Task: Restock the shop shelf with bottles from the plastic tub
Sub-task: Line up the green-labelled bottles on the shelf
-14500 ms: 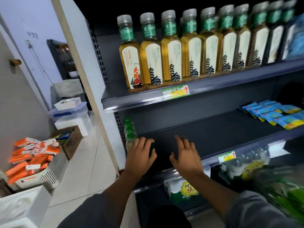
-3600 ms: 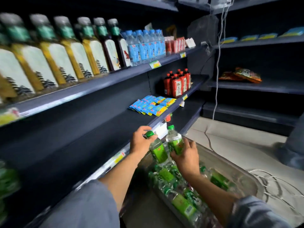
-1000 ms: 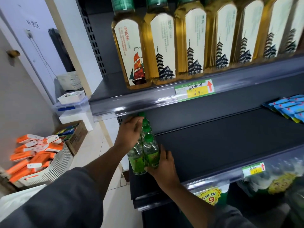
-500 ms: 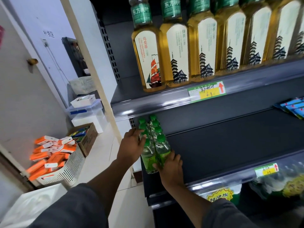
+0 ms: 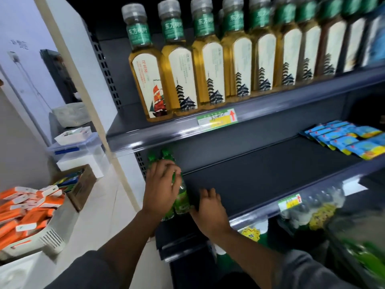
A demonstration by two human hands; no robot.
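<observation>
at the left end of the dark middle shelf (image 5: 260,180), the left hand (image 5: 161,189) is curling round the small green bottles (image 5: 181,197), likely squaring them against the upright, while the right hand (image 5: 210,211) is resting loose-fingered just beside them, holding nothing.

Bare dark shelf (image 5: 260,180) lies open between green bottles (image 5: 181,197) at left and blue packets (image 5: 345,140) at right.
</observation>
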